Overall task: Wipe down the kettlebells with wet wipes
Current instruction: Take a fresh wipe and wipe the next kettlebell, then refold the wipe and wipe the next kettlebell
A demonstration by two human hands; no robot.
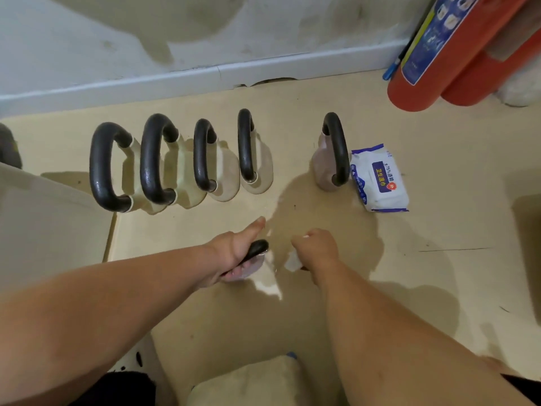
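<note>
Fingers (238, 271) of our left hand (234, 250) curl round the black handle of a pinkish kettlebell (259, 248), thumb stretched forward; our right hand (317, 249), just beside it, is closed on a crumpled wet wipe (292, 262). Both are low over the beige floor (453, 230). Red fire extinguishers (424, 83) stand at the far right. Four cream kettlebells (152, 159) stand in a row near the wall (117, 39), a mauve kettlebell (323, 168) apart to their right, a pack of wet wipes (379, 178) just beside it.
</note>
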